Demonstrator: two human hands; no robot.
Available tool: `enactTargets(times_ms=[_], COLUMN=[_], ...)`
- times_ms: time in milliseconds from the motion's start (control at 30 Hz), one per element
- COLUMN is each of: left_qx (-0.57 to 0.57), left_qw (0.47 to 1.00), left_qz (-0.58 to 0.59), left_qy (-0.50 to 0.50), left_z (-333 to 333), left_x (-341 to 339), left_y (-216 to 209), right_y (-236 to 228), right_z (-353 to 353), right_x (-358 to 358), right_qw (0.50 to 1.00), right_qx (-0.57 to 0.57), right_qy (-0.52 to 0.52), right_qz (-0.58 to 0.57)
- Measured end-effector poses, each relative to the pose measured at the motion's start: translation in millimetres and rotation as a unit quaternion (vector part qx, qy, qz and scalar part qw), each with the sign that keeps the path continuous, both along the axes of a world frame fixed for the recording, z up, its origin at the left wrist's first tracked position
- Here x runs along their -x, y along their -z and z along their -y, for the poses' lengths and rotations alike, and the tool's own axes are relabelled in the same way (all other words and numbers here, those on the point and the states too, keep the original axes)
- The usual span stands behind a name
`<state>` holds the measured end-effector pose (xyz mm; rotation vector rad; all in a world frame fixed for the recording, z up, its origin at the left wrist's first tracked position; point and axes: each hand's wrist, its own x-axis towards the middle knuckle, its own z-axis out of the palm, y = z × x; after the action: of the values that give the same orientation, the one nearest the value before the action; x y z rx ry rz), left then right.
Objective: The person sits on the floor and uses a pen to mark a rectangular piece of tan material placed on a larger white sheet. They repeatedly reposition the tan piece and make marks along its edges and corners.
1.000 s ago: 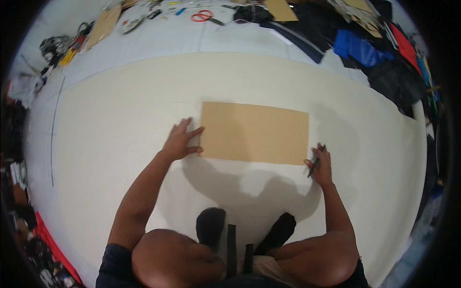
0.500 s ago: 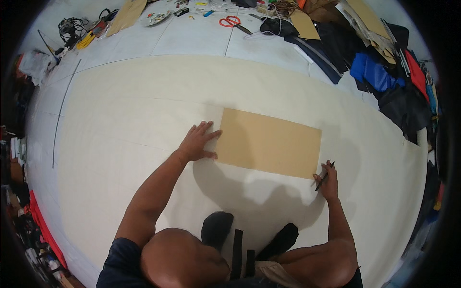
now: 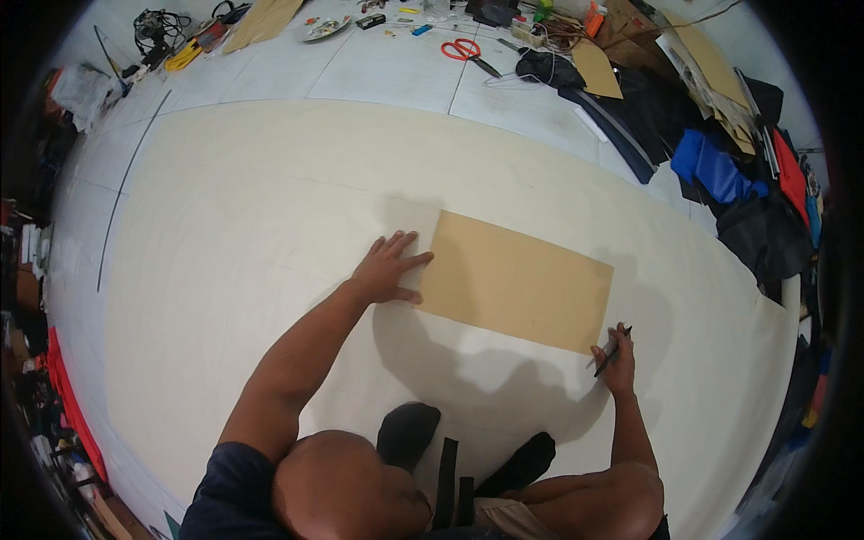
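The brown cardboard rectangle (image 3: pixel 526 281) lies flat in front of me, on top of a very big cream sheet (image 3: pixel 225 207) that reaches out past it on every side. The card sits a bit crooked, so its right end is closer to me than its left end. Beyond the card, past the far edge of the sheet, is a white tiled floor (image 3: pixel 378 76). Far off past the card's right end there is a heap of black material (image 3: pixel 765 236), and a crumpled blue piece (image 3: pixel 711 166) lies on that side too. My two feet in dark socks (image 3: pixel 407 436) are on the near side of the card. My left hand (image 3: pixel 382 272) is open, with its fingers spread, and its pointer finger and thumb touch the card's left edge. My right hand (image 3: pixel 619 364) is by the card's near right corner, with its thumb at the corner. Scissors (image 3: pixel 484 67) with red handles lie on the floor well past the card's far edge. The smallest thing is a thin black pen (image 3: pixel 614 352), gripped in my right hand, just beside the card's corner.
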<state>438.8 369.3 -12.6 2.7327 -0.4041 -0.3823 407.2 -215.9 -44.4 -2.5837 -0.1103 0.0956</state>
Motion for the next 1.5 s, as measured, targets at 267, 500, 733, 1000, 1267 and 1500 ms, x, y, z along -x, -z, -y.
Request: enactTargets(times_ms=[267, 500, 733, 1000, 1267, 1500], left_qx=[-0.022, -0.010, -0.038, -0.011, -0.023, -0.005], left_qw=[0.999, 0.999, 0.999, 0.999, 0.999, 0.999], left_qz=[-0.040, -0.040, -0.029, -0.033, -0.031, -0.037], left_qy=[-0.001, -0.001, -0.008, -0.001, 0.000, -0.021], left_z=[0, 3, 3, 0, 5, 4], left_x=[-2, -6, -4, -5, -6, -5], left_y=[-5, -8, -2, -3, -8, -4], right_y=[-7, -8, -8, -11, -7, 6], right_z=[-6, -7, -5, -10, -4, 0], right_x=[1, 3, -1, -1, 3, -7], right_qw=[0.999, 0.999, 0.999, 0.999, 0.999, 0.997], right_qx=[-0.031, -0.034, -0.019, -0.008, -0.013, -0.001], right_qy=[0.006, 0.017, 0.032, 0.032, 0.018, 0.005], right_qz=[0.010, 0.013, -0.014, -0.013, 0.029, 0.076])
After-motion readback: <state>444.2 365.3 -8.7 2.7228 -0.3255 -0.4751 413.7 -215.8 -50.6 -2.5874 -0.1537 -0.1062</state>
